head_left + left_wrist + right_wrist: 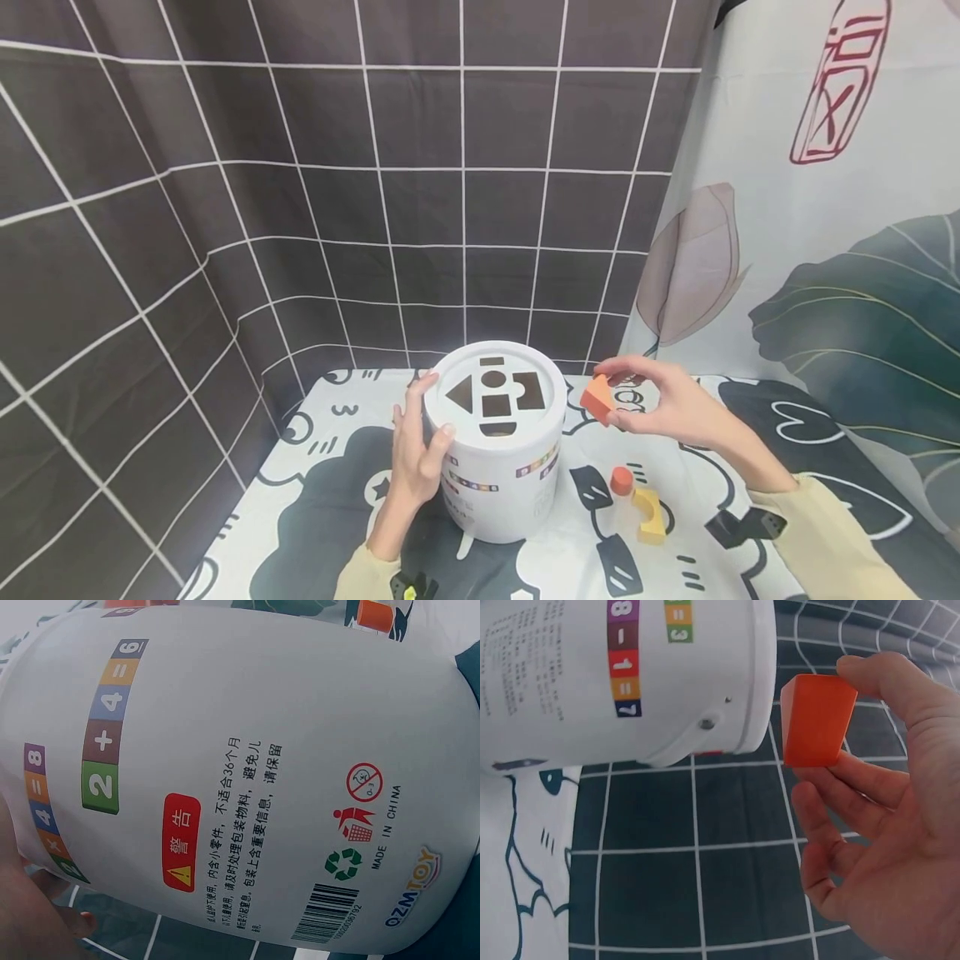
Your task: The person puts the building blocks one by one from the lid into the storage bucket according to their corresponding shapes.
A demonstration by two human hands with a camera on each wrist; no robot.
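Observation:
A white toy bucket (498,487) stands upright on the table, its lid (457,417) cut with shaped holes, among them a triangle, a circle and a square. My left hand (416,454) is spread against the bucket's left side, thumb and forefinger at the lid's rim. To the right of the lid, my right hand (663,400) pinches an orange triangular block (597,400) between thumb and fingers, raised off the table. The right wrist view shows that block (820,720) beside the rim, one flat face toward the camera. Printed sums and a warning label cover the bucket (300,697) in the left wrist view.
On the tablecloth right of the bucket lie a small orange-red cylinder (621,481) and a yellow arch block (649,515). A dark gridded curtain (420,208) hangs behind the table, with a pale leaf-printed cloth (750,250) at the right.

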